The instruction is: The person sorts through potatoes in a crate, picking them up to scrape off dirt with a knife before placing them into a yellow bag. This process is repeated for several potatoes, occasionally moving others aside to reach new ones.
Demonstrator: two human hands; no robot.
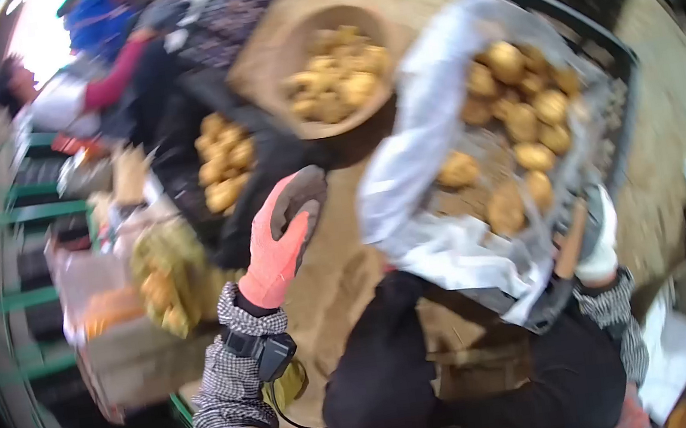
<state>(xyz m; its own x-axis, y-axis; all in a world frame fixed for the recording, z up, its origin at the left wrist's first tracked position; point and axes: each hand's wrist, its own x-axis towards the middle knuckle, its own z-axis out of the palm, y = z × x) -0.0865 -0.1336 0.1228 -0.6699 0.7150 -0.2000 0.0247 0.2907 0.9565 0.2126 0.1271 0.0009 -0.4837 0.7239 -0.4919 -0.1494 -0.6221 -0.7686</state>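
Note:
My left hand point(287, 232), in a pink glove with a grey palm, is raised over the floor left of the crate. Its fingers curve, the thumb stands apart, and I see nothing in it. My right hand point(600, 239), in a white and grey glove, is closed around the wooden handle point(572, 237) of a knife with a broad dark blade point(548, 305) pointing down toward my lap. Before my knees stands a black crate point(623, 60) lined with a white plastic sheet point(404, 154). Potatoes point(518, 113) lie inside, along with some loose soil.
Beyond my left hand stands a round brown basin point(296, 120) of potatoes. A black sack point(261, 151) with more potatoes is beside it. At left are a mesh bag point(167, 276), a cardboard box point(151, 365), green metal frames point(21, 301) and another person point(77, 102).

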